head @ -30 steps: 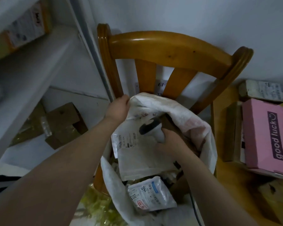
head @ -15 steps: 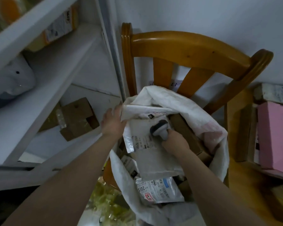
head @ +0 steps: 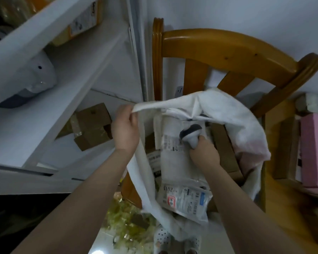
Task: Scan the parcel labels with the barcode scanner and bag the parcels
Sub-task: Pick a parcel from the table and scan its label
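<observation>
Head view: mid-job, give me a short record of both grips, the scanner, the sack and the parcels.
left-hand grip: pinches the rim of the white woven sack, holding it open
right-hand grip: holds the grey barcode scanner inside the sack
scanner aim: at the label on the flat grey mailer parcel
other parcel: small clear-bagged labelled parcel, nearer the camera in the sack
sack support: brown wooden chair
</observation>
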